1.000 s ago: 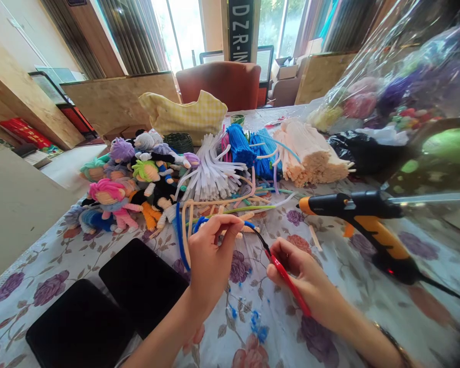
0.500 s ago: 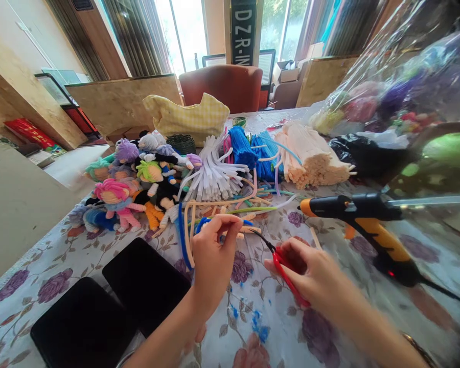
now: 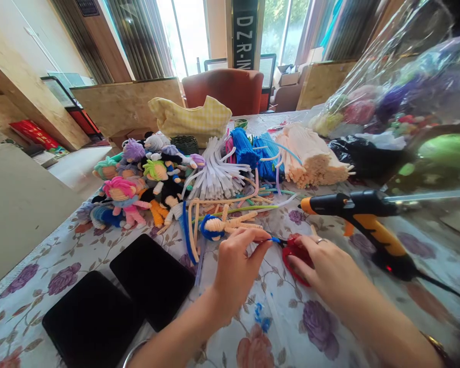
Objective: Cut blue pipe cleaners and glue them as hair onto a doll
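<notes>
My left hand [image 3: 239, 260] is closed in a pinch on a short blue pipe cleaner [image 3: 275, 239], whose end sticks out past the fingertips. Red-handled scissors [image 3: 296, 263] sit in my right hand [image 3: 324, 260], its fingers wrapped round the loops. Their dark blades point left and meet the blue end; whether they are parted is hidden. Just behind my left hand lies a pipe-cleaner doll [image 3: 214, 226] with blue hair and a beige body. Below both hands, blue fluff clippings [image 3: 261, 318] are scattered on the flowered tablecloth [image 3: 283, 342].
Finished dolls [image 3: 124, 197] are heaped at the left, behind two black tablets [image 3: 153, 281]. Bundles of white pipe cleaners [image 3: 218, 171], blue ones [image 3: 243, 148] and beige ones [image 3: 310, 158] lie at the back. A glue gun [image 3: 368, 220] with a red light rests at the right.
My left hand has moved right with the blue pipe cleaner, uncovering the blue-haired doll. The scissors in my right hand have come to its end. The view has shifted slightly.
</notes>
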Demonstrator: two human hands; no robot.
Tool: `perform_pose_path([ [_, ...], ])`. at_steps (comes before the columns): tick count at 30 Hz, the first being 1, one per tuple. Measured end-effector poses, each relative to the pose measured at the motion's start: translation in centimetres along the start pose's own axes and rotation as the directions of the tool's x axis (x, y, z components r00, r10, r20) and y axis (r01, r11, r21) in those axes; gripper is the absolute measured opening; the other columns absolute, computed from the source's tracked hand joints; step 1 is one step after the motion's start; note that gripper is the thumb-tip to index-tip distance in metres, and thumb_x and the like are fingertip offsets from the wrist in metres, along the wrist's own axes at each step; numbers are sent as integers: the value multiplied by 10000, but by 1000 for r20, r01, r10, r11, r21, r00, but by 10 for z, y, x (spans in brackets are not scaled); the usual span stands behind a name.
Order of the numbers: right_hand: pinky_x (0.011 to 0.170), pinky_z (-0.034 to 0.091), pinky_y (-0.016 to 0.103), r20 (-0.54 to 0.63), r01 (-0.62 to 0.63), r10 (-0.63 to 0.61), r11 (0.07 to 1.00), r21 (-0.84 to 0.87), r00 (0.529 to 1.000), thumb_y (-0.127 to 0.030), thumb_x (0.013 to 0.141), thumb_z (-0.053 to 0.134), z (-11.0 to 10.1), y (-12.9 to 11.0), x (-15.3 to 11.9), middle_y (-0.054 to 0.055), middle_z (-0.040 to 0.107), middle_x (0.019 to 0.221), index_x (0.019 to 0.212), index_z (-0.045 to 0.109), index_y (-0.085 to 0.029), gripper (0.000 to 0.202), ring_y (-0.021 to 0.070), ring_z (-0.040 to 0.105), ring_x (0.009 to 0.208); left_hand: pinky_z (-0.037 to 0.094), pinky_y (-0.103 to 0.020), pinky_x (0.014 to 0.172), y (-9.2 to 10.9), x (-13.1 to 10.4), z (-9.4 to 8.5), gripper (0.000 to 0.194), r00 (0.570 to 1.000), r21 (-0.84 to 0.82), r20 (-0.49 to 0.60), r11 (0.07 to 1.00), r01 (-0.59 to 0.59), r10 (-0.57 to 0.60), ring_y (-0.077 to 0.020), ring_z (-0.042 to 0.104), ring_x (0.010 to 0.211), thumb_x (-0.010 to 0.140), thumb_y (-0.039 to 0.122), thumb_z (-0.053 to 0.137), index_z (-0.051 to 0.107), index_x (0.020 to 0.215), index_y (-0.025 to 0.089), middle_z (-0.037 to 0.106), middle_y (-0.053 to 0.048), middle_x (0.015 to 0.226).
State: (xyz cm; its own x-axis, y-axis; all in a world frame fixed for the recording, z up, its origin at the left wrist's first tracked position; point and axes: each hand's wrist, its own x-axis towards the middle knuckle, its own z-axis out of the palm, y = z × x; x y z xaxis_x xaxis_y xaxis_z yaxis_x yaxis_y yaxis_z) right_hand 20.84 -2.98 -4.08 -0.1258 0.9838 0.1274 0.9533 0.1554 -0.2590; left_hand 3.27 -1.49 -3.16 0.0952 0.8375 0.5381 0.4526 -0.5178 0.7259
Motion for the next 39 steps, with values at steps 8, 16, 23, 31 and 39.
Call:
perform_pose_path([
  [8,475,346,290,175,-150,26,648,747,984,-559,884,492,-12,-7,11,21,587,571,636,613,-207,447,165,492,520,572,-257,693,-2,-6,3,119,932,132,22,923,-362,362,-149,653,716,847,68,595,662,847,166,712,-19,724],
  [16,386,245,192,466,-470,63,102,877,883,-482,656,786,-3,-10,13,-22,561,547,698,670,-147,357,81,443,458,560,-318,779,8,-9,-13,144,679,370,286,576,-729,676,-199,670,807,903,78,489,630,906,107,749,-93,878],
  [23,448,364,210,304,-313,118,67,947,945,-504,672,779,-5,-17,11,0,610,641,709,656,-163,364,91,493,512,573,-296,735,1,-10,-2,106,914,135,45,904,-406,404,-169,678,806,903,144,550,621,976,175,740,-39,851],
  [31,434,289,229,104,-156,181,299,941,978,-570,749,667,-7,-30,5,-36,519,610,755,606,-194,380,96,400,489,560,-301,697,1,-9,1,98,993,-5,80,996,-86,86,-173,677,754,866,240,627,672,797,188,723,-31,776],
  [39,401,214,215,212,-245,190,170,955,959,-603,720,697,-2,-32,3,-61,447,557,776,595,-195,423,74,307,440,544,-290,686,1,-9,2,94,992,-26,70,995,-101,102,-169,664,734,849,189,637,669,760,189,709,-24,746],
])
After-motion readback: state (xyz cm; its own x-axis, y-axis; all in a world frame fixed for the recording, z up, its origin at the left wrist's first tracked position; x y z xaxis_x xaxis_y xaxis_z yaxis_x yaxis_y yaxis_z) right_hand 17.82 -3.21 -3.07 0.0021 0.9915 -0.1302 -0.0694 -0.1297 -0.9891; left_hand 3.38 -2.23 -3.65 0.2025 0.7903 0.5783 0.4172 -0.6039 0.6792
